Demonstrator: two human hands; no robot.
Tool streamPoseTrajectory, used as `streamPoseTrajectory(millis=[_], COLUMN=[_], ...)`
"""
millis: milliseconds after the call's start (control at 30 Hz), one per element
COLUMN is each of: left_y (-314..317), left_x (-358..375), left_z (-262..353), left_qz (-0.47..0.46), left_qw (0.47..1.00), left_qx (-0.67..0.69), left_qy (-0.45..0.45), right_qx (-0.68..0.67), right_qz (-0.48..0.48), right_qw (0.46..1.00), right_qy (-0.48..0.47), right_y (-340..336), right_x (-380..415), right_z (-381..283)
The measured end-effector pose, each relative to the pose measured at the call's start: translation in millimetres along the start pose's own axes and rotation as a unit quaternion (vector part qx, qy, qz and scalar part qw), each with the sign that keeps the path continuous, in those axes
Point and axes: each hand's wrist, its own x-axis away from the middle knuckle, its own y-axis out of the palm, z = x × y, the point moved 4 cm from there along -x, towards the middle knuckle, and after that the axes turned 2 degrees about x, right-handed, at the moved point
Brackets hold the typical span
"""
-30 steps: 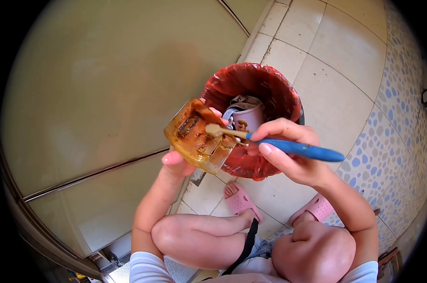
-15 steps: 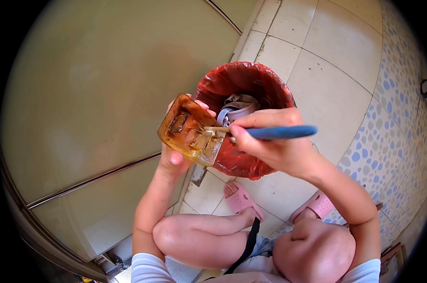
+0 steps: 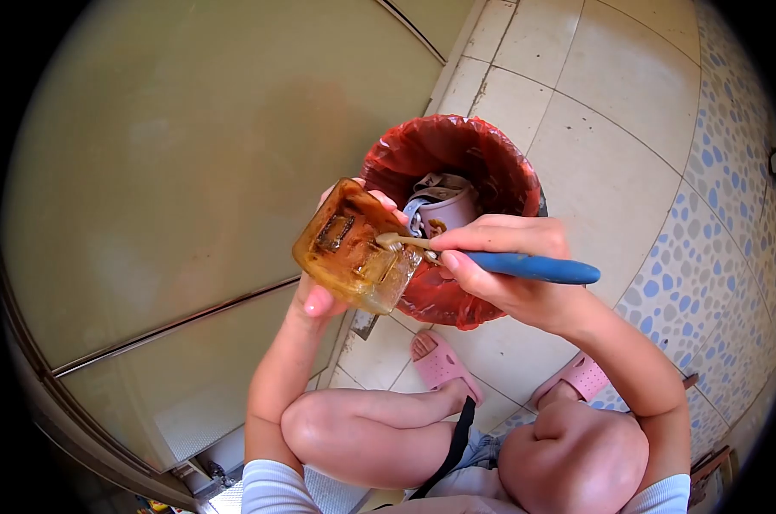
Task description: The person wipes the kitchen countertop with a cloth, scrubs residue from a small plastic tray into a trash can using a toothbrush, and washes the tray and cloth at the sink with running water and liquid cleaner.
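My left hand [image 3: 318, 295] is wrapped around an amber, see-through plastic grease cup [image 3: 341, 272], its open side tilted towards me. Brown greasy residue coats the inside, with a dark patch near the left. Between the thumb and fingers of my right hand [image 3: 516, 270] is a blue-handled brush [image 3: 538, 267] with a thin beige neck. Its small pale head touches the inside of the cup; its bristles are too small to make out. Both hands are over the near left part of a bin [image 3: 525, 163] lined with a red plastic bag.
Inside the bin lie a pale pink cup-like container [image 3: 452, 208] and crumpled wrappings. A frosted glass panel [image 3: 191, 171] with metal trim stands on the left. Tiled floor [image 3: 606, 111] surrounds the bin, and my pink slippers [image 3: 446, 364] are just below it.
The grease cup, both hands and the brush have shifted slightly right and down in the view. The brush handle now slopes further down at its right end.
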Motion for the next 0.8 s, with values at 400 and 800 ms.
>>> streamPoseTrajectory(millis=[400,800], left_y=[-2,-8], left_x=[-1,5], left_z=[5,8], left_qz=[-0.032,-0.046], left_qw=[0.999,0.996], left_qx=[-0.035,0.067], left_qy=[0.021,0.032], right_qx=[0.043,-0.004], right_qz=[-0.053,0.034], right_qw=[0.997,0.999], right_qy=[0.044,-0.003], right_y=[-18,6], right_x=[4,-4], right_z=[-20,-11])
